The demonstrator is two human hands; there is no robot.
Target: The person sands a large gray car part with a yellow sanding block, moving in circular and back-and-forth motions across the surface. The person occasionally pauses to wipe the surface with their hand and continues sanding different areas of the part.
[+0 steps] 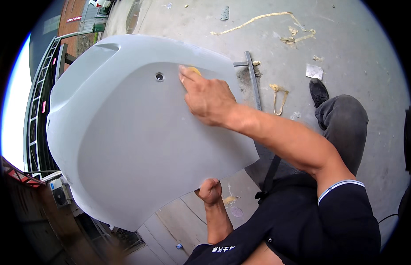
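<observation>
Two hands work: left [210, 191] grips grey panel [139, 132] edge, right [205, 97] presses yellow pad [195, 70].

Outdoor daylight on a grey concrete floor [355, 39] littered with yellowish tape scraps [258, 20] (metal railing [37, 97] at left).

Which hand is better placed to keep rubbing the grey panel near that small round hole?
Right hand: it presses a yellow pad on the grey panel beside the hole. Left hand grips the panel's lower edge.
</observation>
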